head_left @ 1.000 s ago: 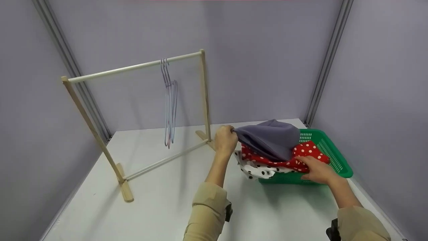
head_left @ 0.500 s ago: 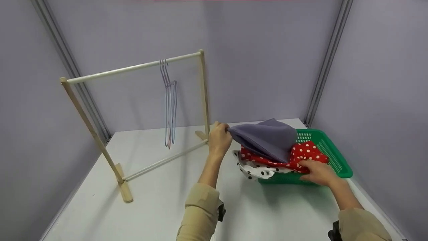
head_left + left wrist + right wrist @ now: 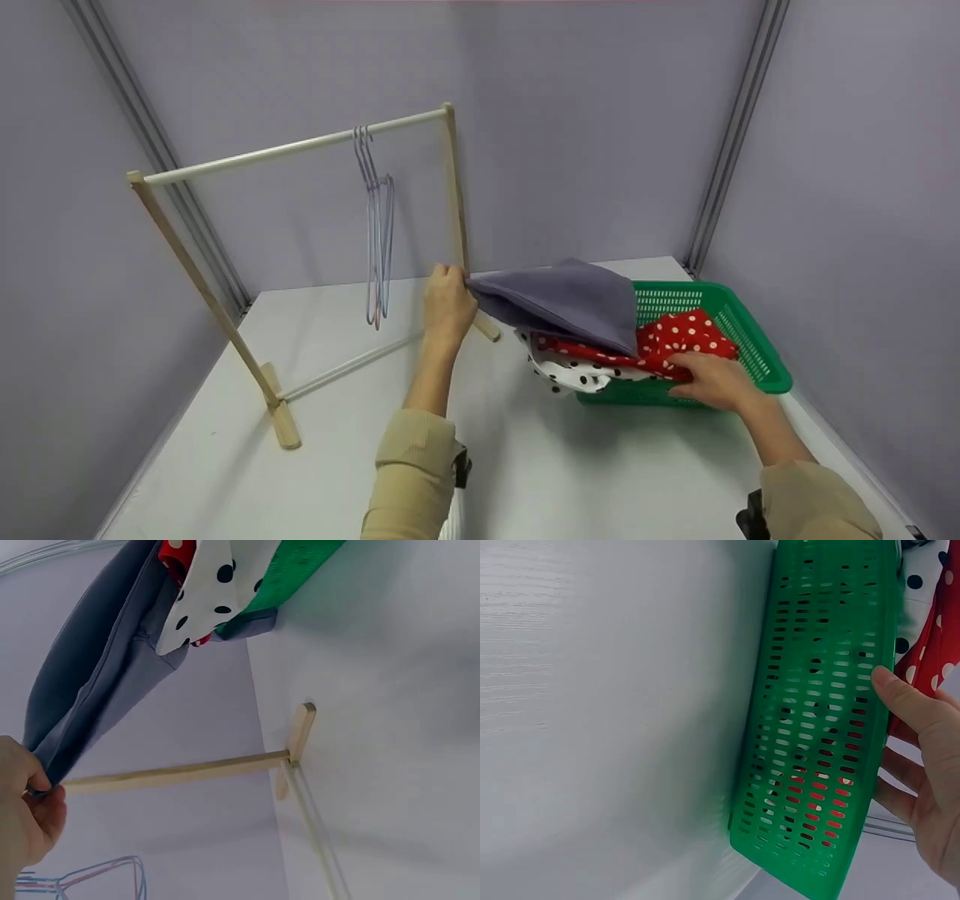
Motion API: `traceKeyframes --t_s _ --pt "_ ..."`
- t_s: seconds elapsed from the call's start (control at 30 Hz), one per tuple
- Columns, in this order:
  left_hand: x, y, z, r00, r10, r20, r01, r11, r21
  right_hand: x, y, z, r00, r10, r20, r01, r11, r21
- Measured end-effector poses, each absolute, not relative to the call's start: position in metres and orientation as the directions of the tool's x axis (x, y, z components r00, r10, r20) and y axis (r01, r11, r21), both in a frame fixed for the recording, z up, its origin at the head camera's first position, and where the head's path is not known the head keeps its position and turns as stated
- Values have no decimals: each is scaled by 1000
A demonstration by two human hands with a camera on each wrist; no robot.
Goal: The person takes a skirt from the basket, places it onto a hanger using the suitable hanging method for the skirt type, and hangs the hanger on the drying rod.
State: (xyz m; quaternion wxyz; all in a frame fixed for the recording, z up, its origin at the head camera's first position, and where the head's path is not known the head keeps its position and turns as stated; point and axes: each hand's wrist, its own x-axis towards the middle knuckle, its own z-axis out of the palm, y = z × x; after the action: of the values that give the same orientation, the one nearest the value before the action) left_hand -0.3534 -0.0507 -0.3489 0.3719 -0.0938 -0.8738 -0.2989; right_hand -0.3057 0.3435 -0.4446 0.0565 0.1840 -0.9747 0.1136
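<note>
My left hand pinches one corner of a grey-purple piece of fabric. The fabric stretches rightward over the green plastic basket; in the left wrist view this cloth hangs in a fold from the fingertips. Under it lie a red cloth with white dots and a white cloth with black dots, which spills over the basket's left side. My right hand holds the basket's near rim. In the right wrist view the thumb is outside the rim and the fingers are inside.
A clothes rack with wooden posts stands on the white table at left. Several thin hangers hang from its bar. My left hand is close to the rack's right post. Grey walls enclose the table.
My left hand has moved left, pulling the grey-purple fabric along and uncovering more of the basket's back. The right hand has stayed at the rim.
</note>
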Motion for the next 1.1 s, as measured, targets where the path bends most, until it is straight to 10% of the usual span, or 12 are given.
traceKeyframes --t_s 0.2,0.43,1.1 --pt "-353 -51 -363 -917 33 398 293 732 615 -307 343 -445 -935 -330 132 -352 909 -221" --pt "-349 -39 -382 -978 36 205 174 680 712 -307 341 -446 -939 -322 122 -343 907 -244" --pt "-353 -62 -376 -769 -69 636 294 845 447 -309 338 -447 -922 -361 137 -384 896 -221"
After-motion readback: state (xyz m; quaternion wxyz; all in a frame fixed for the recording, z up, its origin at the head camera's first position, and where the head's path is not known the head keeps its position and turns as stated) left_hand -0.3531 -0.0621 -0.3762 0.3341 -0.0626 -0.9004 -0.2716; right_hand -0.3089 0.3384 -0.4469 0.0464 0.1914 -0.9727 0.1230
